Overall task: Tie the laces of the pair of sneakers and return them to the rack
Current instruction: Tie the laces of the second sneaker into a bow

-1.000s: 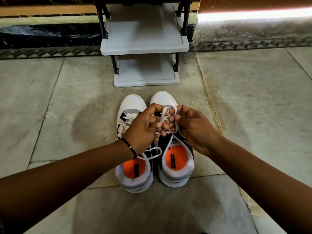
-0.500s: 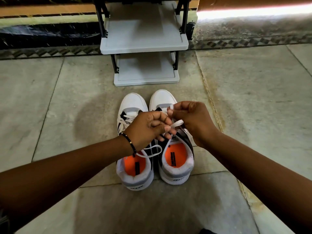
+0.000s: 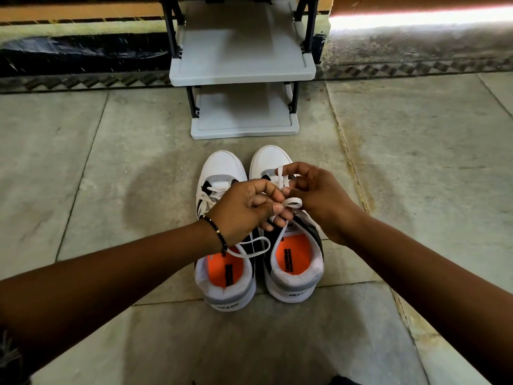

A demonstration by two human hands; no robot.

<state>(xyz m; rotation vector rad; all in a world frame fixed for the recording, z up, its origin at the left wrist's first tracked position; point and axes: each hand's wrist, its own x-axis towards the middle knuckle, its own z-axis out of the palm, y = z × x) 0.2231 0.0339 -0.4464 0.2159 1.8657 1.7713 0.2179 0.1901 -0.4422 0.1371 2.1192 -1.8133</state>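
Observation:
Two white sneakers with orange insoles stand side by side on the stone floor, toes pointing away from me. Over the right sneaker (image 3: 298,269) both hands work its white lace (image 3: 292,202). My left hand (image 3: 244,209) pinches a small loop of that lace between thumb and fingertips. My right hand (image 3: 316,195) holds the other strand, which curls up over its fingers. The left sneaker (image 3: 222,276) has loose laces, one loop trailing across its opening. The grey two-shelf rack (image 3: 241,70) stands just beyond the toes, both shelves bare.
A dark patterned border strip (image 3: 83,79) and a low wall run behind the rack. Floor tiles (image 3: 416,162) spread to both sides. A beaded bracelet (image 3: 216,232) circles my left wrist.
My hands shifted slightly apart and the lace now forms a visible loop at my left fingertips; my right hand lifted its strand higher. The sneakers stayed put.

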